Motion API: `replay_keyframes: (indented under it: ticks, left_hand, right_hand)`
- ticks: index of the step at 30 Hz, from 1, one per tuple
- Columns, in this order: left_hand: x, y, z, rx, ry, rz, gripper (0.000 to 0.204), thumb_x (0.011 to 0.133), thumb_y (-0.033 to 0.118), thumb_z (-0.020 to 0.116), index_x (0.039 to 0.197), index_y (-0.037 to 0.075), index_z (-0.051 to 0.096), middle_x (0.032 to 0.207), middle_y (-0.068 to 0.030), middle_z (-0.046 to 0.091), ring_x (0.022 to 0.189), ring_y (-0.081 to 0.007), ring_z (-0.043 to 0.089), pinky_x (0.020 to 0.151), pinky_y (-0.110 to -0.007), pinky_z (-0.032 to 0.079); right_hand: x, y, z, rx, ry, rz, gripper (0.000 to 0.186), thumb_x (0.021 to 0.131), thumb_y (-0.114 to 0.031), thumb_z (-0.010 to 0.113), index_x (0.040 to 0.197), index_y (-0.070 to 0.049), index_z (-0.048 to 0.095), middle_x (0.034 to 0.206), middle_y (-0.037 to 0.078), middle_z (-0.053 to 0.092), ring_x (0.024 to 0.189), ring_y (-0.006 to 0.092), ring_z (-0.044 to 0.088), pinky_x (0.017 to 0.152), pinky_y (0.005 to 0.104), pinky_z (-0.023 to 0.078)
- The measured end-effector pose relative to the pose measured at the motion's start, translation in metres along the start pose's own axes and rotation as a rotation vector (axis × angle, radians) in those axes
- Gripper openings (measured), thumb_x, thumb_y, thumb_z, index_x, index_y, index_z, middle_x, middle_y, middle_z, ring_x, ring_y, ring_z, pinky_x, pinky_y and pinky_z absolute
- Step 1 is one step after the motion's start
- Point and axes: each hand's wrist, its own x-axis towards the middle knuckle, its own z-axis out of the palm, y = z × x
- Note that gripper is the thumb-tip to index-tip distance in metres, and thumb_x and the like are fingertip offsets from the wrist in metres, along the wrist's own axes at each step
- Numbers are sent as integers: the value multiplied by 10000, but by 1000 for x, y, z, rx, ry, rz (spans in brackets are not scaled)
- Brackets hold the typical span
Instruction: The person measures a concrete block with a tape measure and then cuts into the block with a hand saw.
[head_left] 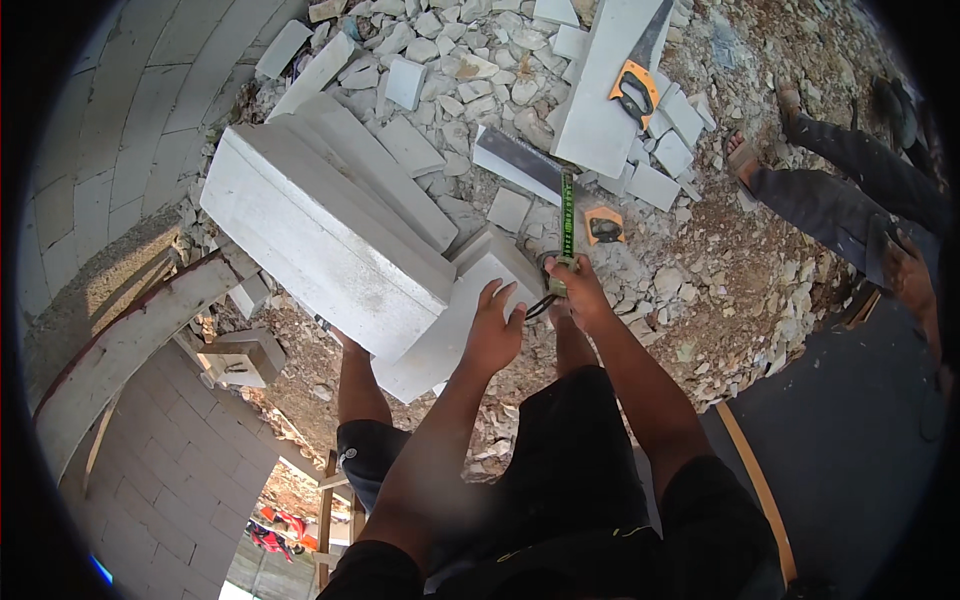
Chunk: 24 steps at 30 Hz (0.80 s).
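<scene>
Tape measure [567, 225]: was pinched between thumb and fingers of right hand [584, 296], just beyond the end of a white block [445, 335]. Had case partly hidden by fingers, green blade drawn out. Couldn't make out any contact at the tip. Pointed away from the body, long axis nearly vertical in view, overlapping the blade of an orange-handled handsaw [604, 226]. Noted left hand [492, 332] half-open, fingers slightly spread, near black cord [541, 305]; couldn't tell if touching. Farther out, noted second handsaw [635, 93] by white slab [595, 115], larger block [320, 240] at left, co-worker [830, 205] at right, cut off by dark rim.
</scene>
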Motion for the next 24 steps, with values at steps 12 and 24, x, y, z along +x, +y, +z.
replay_keyframes:
  ticks: [12, 24]
  left_hand:
    - [30, -169, -162, 226, 1229, -421, 505, 1059, 275, 434, 1442, -45, 358, 1415, -292, 420, 1329, -443, 428, 1104, -515, 383]
    - [61, -156, -180, 540, 1161, -184, 437, 1045, 235, 424, 1461, 109, 463, 1547, -262, 348, 1437, -415, 340, 1160, -570, 232]
  right_hand:
    - [251, -136, -90, -1097, 770, -520, 797, 762, -333, 802, 1410, -79, 413, 1303, 345, 424, 1123, 508, 568, 974, 507, 499]
    - [239, 40, -85, -1549, 570, -94, 735, 815, -311, 775, 1382, 8, 432, 1280, 245, 535, 1224, 428, 528, 979, 542, 489]
